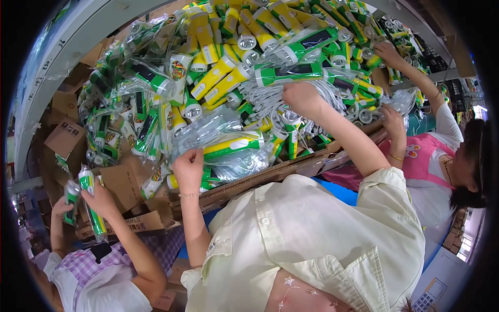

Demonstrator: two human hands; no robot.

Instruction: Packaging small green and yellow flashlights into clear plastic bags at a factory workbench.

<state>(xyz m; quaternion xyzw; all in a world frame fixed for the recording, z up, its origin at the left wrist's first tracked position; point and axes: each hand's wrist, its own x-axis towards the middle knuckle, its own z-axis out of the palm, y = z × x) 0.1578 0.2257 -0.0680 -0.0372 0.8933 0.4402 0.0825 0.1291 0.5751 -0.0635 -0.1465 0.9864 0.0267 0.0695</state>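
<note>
Two hands of mine are at a heap of flashlights (pixel 202 36) in a cardboard carton (pixel 291 169). The left hand (pixel 188 165) is at the left end of a bagged yellow-and-green flashlight (pixel 234 146), its fingers drawn together there; whether they pinch casing or only plastic, I cannot tell. That flashlight lies to the right of these fingers, near the carton's front wall, its long axis running rightward from them and tilting slightly toward the far side. The right hand (pixel 304 99) is farther from it, beyond its right end, fingers curled at a bundle of white cables (pixel 265 99); their closure is hidden, hence undetermined.
</note>
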